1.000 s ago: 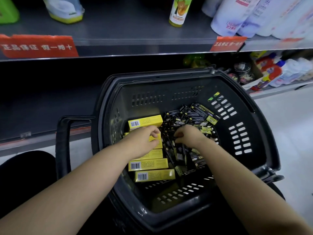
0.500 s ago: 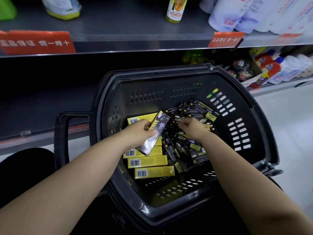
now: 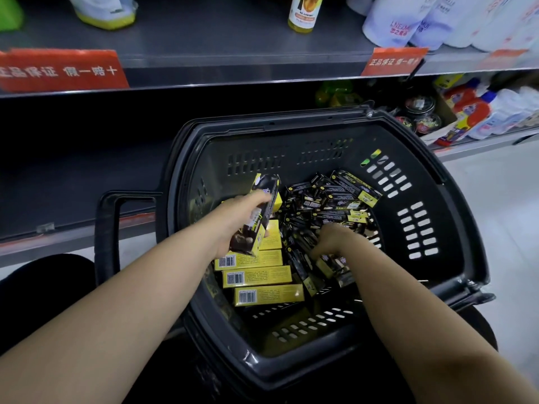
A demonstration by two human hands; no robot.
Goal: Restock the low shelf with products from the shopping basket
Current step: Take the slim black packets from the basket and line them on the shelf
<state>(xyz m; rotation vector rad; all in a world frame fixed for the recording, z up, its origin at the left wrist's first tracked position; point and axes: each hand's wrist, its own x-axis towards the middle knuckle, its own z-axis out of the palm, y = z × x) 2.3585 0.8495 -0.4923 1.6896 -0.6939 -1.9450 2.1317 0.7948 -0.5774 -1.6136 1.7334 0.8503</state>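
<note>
A dark plastic shopping basket (image 3: 455, 228) stands in front of the shelving. Inside lie several yellow boxes (image 3: 262, 277) on the left and a heap of black-and-yellow boxes (image 3: 335, 199) on the right. My left hand (image 3: 233, 220) grips one long black box (image 3: 259, 217) and holds it lifted and tilted above the yellow boxes. My right hand (image 3: 332, 240) reaches down into the heap with its fingers curled around a black box (image 3: 335, 265) near the basket floor. The low shelf (image 3: 73, 182) behind the basket's left side is dark and bare.
The basket handle (image 3: 108, 228) sticks out to the left. An upper shelf (image 3: 233, 51) carries bottles and red price tags (image 3: 58, 70). Bottles and round tins (image 3: 423, 112) fill the low shelf at the right. Pale floor (image 3: 501, 214) lies to the right.
My left hand has picked a black box out of the heap and raised it. My right hand has moved nearer and lower into the heap, closing on another black box.
</note>
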